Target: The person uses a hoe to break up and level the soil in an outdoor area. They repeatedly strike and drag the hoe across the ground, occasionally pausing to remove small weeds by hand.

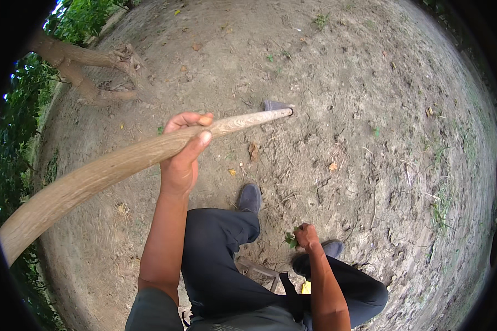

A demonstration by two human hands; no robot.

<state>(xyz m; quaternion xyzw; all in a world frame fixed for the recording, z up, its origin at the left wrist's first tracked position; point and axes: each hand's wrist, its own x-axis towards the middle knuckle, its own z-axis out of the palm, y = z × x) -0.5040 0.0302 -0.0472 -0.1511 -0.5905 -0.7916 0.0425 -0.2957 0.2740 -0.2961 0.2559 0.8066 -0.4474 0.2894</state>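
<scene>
My left hand grips a long wooden handle, its thumb on top and fingers wrapped from the far side. The handle runs from the left rim of the view to a hoe-like metal blade at its far end, low over or on the soil; which, I cannot tell. Down near my right shoe, my right hand is closed on a small green leafy weed, whose leaves stick out to the left of the fingers.
Bare, cracked soil with dry leaves and grass tufts surrounds me. A forked tree trunk stands at the upper left, with green foliage along the left rim. My left shoe is on the soil. Part of a frame shows between my legs.
</scene>
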